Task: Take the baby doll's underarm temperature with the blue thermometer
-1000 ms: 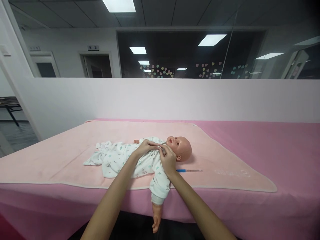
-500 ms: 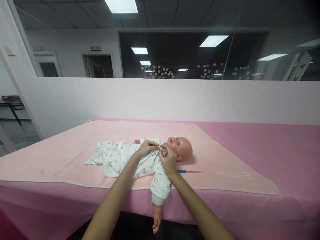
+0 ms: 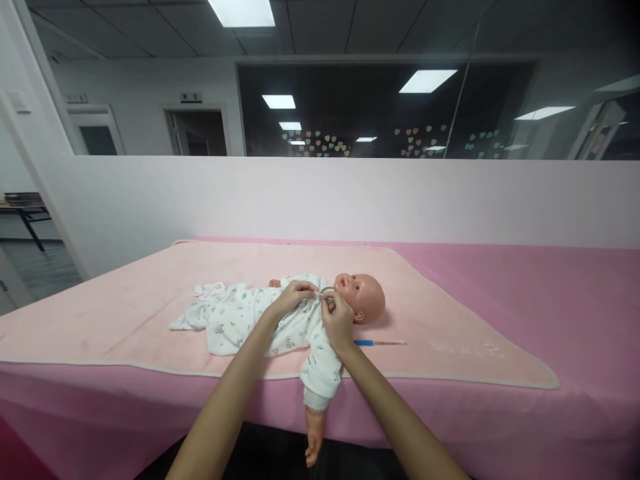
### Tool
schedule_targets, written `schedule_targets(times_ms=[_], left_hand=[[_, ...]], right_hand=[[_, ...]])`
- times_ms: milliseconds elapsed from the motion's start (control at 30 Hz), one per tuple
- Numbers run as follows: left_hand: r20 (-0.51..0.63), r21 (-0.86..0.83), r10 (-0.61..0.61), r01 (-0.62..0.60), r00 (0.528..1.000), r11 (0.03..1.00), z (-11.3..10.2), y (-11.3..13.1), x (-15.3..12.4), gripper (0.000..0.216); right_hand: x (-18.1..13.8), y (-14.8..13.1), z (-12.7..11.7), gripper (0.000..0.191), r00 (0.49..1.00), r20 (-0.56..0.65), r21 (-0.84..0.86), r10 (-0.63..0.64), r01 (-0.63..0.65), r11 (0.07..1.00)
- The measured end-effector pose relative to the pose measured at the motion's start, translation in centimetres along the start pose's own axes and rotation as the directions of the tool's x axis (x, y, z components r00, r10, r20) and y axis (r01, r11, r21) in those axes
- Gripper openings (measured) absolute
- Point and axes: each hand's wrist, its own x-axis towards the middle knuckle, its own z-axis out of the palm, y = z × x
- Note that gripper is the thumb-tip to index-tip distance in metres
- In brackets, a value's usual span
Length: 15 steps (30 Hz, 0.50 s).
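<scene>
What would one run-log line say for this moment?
left hand: pinches romper neckline | right hand: pinches romper neckline | doll: supine on blanket | blue-tipped stick: beside head

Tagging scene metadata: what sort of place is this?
Probably an infant-care training room in an office-style building: a baby doll in a romper lies on a pink blanket over a long pink-covered table, with a glass partition and ceiling panel lights behind.

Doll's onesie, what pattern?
The onesie is white with small teal and grey prints, seen best in the head view.
</scene>
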Motion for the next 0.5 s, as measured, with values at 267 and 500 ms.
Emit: schedule_targets(times_ms=[267, 500], left_hand=[[0.011, -0.011, 0.031, -0.031, 0.999, 0.999, -0.19, -0.46, 0.10, 0.016], [0.002, -0.070, 0.037, -0.037, 0.999, 0.997, -0.23, -1.01, 0.13, 0.024]], right_hand=[[0.07, -0.06, 0.11, 0.016, 0.987, -0.070, 0.039, -0.144, 0.147, 0.988], [0.11, -0.09, 0.12, 0.014, 0.991, -0.044, 0.005, -0.125, 0.125, 0.992]])
